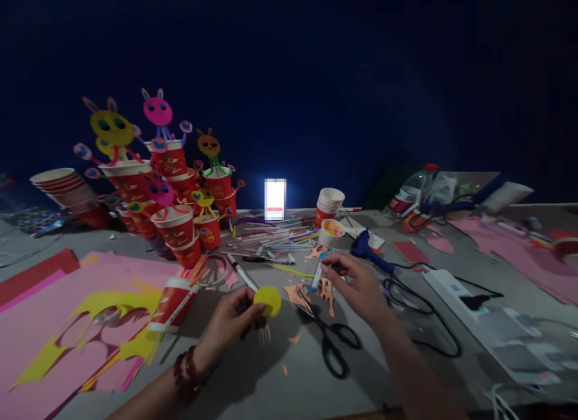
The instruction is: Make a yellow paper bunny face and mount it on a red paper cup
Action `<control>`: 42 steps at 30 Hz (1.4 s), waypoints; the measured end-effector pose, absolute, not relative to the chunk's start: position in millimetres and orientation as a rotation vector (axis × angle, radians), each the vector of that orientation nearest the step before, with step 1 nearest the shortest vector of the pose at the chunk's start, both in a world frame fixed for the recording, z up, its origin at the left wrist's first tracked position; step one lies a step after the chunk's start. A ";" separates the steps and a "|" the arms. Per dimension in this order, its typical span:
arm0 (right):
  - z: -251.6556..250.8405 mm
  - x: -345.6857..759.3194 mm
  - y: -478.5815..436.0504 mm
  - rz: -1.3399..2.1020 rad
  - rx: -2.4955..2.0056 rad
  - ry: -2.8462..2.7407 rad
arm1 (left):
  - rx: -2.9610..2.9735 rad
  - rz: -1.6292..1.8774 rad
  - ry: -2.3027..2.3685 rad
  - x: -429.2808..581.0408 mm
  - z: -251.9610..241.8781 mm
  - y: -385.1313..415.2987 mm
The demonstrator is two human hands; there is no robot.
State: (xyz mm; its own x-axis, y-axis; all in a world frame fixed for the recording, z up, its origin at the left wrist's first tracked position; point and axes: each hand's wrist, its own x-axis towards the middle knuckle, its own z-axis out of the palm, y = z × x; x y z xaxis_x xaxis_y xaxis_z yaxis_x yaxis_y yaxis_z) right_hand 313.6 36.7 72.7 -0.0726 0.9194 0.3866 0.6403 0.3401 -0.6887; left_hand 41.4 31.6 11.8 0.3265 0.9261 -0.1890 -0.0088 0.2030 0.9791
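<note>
My left hand point(237, 321), with a dark red bead bracelet at its wrist, pinches a round yellow paper disc point(268, 301) between thumb and fingers. My right hand point(354, 281) is closed at the fingertips on a white marker with a blue end point(316, 277), which points down toward the table. Black-handled scissors point(332, 342) lie between the hands, blades toward the orange paper scraps point(298, 293). Just beyond the left hand rests a white marker with black marks point(242, 272). Small bunny-ear cutouts point(265, 334) lie below the disc.
Red paper cups with paper bunny figures point(174, 227) are stacked at the left. Cut pink and yellow sheets point(135, 305) cover the left side. A blue glue gun point(370, 251), its cable, a power strip point(478, 324) and a bottle point(409, 194) stand or lie right.
</note>
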 end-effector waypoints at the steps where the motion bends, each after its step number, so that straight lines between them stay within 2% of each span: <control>1: 73.2 321.4 37.8 0.413 -1.429 -1.782 | 1.162 0.847 1.022 40.9 12.8 31.6; 4: 69.0 349.4 40.1 0.296 -1.584 -1.759 | 1.160 0.861 1.029 39.5 16.7 31.1; 9: 47.6 416.1 46.9 -0.288 -1.962 -1.789 | 1.230 0.890 1.026 38.2 15.9 28.6; 11: 38.3 440.7 50.4 -0.376 -2.133 -1.791 | 1.294 0.918 1.009 38.0 12.1 27.3; 15: 25.0 466.8 58.0 -0.321 -2.373 -1.825 | 1.366 0.904 1.031 39.3 5.1 27.3; 19: 17.3 469.5 71.4 -0.254 -2.400 -1.824 | 1.420 0.891 1.042 40.9 4.0 28.3; 26: 13.6 475.9 93.3 0.014 -2.200 -1.929 | 1.499 0.903 1.065 40.6 11.1 26.8; 34: 24.3 506.2 98.8 0.374 -1.968 -1.746 | 1.502 0.912 1.058 40.7 10.8 27.3; 42: 51.8 503.0 84.2 0.440 -1.705 -1.360 | 1.445 0.921 1.023 41.9 6.6 29.3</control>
State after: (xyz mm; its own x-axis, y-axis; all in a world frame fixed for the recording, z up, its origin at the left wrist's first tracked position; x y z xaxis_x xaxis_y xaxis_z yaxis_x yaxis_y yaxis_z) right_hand 503.0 84.2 51.8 0.3360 0.9103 0.2417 0.5965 -0.0070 -0.8026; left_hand 41.9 29.3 6.6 0.3281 0.9446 0.0050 0.1035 -0.0412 0.9938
